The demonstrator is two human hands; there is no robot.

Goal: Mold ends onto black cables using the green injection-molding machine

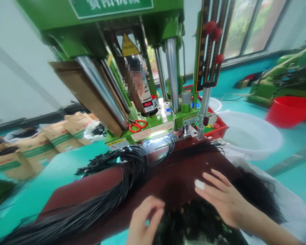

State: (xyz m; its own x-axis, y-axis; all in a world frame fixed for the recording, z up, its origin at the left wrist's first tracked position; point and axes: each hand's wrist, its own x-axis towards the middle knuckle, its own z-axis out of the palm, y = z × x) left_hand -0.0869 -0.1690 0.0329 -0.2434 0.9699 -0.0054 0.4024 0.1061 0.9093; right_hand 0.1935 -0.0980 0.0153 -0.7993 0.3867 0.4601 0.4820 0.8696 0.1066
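My right hand (pixel 220 197) is over the dark red tabletop (pixel 188 177), its fingers stretched out and apart, and I see nothing in it. A white wrap covers one fingertip. Lower and to the left, my left hand (pixel 146 217) is curled, with thumb and forefinger nearly meeting; whatever may lie between the tips is too small or dark to make out. Further left, a thick bundle of black cables (pixel 99 204) runs across the table and bends toward the green press. More thin black strands (pixel 193 148) lie along the table's far right side.
Ahead stands a green press (pixel 158 124) with steel columns (pixel 171 75). Orange-handled scissors (pixel 137 126) and a bottle (pixel 149 103) are on its base. At right are a red bin (pixel 220 127), a white tub (pixel 255 136) and a red tub (pixel 288 112). Paper sacks (pixel 58 136) stand at left.
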